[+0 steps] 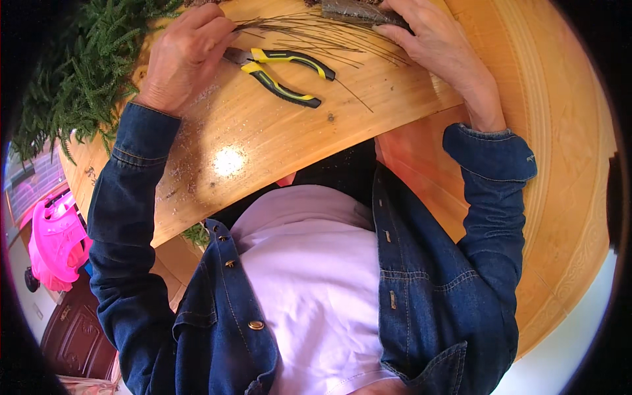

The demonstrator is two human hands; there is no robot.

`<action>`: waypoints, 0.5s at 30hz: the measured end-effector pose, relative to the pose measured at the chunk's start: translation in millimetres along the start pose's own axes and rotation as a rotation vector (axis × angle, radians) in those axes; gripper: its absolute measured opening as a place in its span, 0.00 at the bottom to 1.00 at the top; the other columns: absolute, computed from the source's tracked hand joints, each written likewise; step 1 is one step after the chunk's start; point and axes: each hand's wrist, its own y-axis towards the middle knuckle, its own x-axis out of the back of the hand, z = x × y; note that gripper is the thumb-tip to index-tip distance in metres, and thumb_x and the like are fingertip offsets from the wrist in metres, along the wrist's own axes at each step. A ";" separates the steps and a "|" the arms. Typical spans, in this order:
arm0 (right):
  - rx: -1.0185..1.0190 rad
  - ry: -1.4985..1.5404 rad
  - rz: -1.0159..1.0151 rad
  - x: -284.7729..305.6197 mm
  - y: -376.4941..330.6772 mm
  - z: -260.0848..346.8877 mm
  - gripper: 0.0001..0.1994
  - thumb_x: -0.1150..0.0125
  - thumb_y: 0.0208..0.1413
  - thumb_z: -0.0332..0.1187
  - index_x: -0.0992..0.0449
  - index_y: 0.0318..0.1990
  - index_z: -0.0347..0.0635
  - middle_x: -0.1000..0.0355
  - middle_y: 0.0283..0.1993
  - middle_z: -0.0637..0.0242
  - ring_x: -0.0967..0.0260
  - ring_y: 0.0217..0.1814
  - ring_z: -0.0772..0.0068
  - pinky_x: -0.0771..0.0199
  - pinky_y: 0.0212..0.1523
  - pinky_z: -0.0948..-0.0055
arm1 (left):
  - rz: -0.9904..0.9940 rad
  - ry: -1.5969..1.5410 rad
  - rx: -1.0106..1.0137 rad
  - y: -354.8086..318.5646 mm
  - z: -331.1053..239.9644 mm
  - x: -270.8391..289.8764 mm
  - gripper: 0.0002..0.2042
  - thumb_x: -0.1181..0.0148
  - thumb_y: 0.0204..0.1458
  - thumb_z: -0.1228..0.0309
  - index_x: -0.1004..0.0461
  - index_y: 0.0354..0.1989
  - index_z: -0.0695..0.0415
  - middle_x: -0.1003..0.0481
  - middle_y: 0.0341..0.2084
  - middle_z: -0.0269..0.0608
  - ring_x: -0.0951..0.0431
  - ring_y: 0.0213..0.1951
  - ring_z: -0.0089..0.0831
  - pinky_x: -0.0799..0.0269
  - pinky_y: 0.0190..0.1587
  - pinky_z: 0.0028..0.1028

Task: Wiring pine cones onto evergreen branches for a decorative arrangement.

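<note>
My left hand [191, 56] is closed at the upper left of the wooden table, fingertips pressed together beside the ends of several thin dark wires [309, 31]. Whatever lies between those fingers is hidden. At the top right, my right hand [440, 46] is closed on the end of a grey, speckled, tray-like piece [359, 11], thumb below and fingers above. The upper frame edge cuts off part of this piece. Between my hands lies a pair of pliers [280, 85] with yellow and black handles, jaws toward my left hand. One wire pokes out past a handle tip.
Green artificial-looking fir branches [82, 72] are piled along the table's left side. Small pale flecks are scattered over the wooden tabletop [276, 138]. The table's near edge runs close to my body. Off to the left below it is a bright pink plastic object [56, 240].
</note>
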 end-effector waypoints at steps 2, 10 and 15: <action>0.006 -0.005 -0.003 -0.5 -0.7 -0.1 0.10 0.43 0.53 0.29 0.32 0.40 0.35 0.39 0.38 0.51 0.39 0.42 0.51 0.36 0.43 0.64 | -0.004 0.009 -0.003 -1.5 0.9 1.3 0.05 0.42 0.46 0.78 0.28 0.32 0.62 0.30 0.30 0.43 0.27 0.33 0.41 0.31 0.35 0.32; 0.029 -0.013 -0.049 -2.7 -2.0 2.5 0.10 0.43 0.53 0.29 0.33 0.40 0.35 0.39 0.38 0.51 0.39 0.42 0.51 0.36 0.44 0.63 | 0.025 0.017 -0.079 3.1 -3.7 7.4 0.06 0.41 0.46 0.79 0.27 0.33 0.62 0.29 0.32 0.43 0.27 0.35 0.41 0.30 0.37 0.31; -0.016 -0.006 -0.003 -1.1 -0.6 1.0 0.10 0.43 0.53 0.29 0.33 0.40 0.35 0.39 0.38 0.51 0.39 0.43 0.51 0.36 0.44 0.63 | 0.002 0.044 -0.058 -14.5 8.7 9.4 0.04 0.43 0.45 0.78 0.29 0.30 0.60 0.31 0.30 0.41 0.28 0.34 0.43 0.31 0.34 0.35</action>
